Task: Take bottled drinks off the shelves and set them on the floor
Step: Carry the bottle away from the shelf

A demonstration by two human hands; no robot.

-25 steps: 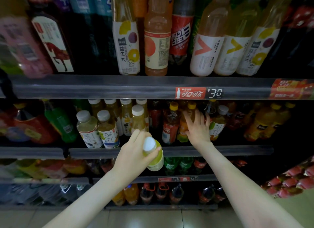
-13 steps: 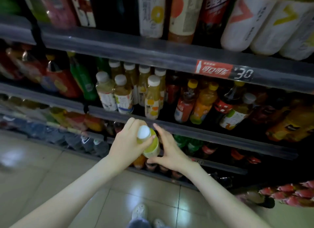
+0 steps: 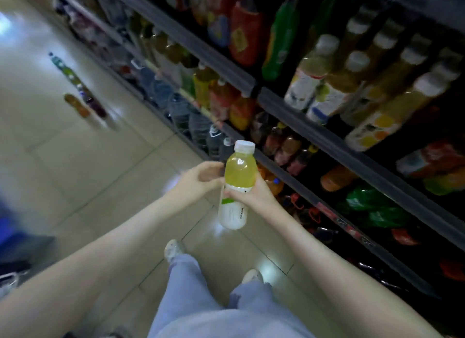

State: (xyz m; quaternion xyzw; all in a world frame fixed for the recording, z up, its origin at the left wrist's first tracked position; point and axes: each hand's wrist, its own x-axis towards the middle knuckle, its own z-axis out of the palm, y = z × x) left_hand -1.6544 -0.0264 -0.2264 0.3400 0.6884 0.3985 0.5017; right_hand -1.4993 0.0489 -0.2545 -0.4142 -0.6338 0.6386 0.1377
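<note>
Closest in: light blue jeans (image 3: 201, 300) and pale shoes (image 3: 174, 249) on the tiled floor (image 3: 100, 166). Above them the right hand (image 3: 254, 194) is wrapped round the middle of the yellow drink bottle (image 3: 240, 176), white cap up, held in the air off the floor. The left hand (image 3: 198, 179) hangs loose just beside it, holding nothing; can't tell if it touches. Shelves (image 3: 327, 146) packed with drinks run along the right. A blurry row of bottles (image 3: 78, 96) stands on the floor further back.

Dim store light. Bright glare patches on glossy floor (image 3: 75, 161), far left and near feet. Shelves (image 3: 314, 133) at right dark, shadowed. Motion blur heavy toward edges; yellow bottle (image 3: 240, 174) at centre sharpest. Wide-angle bending.
</note>
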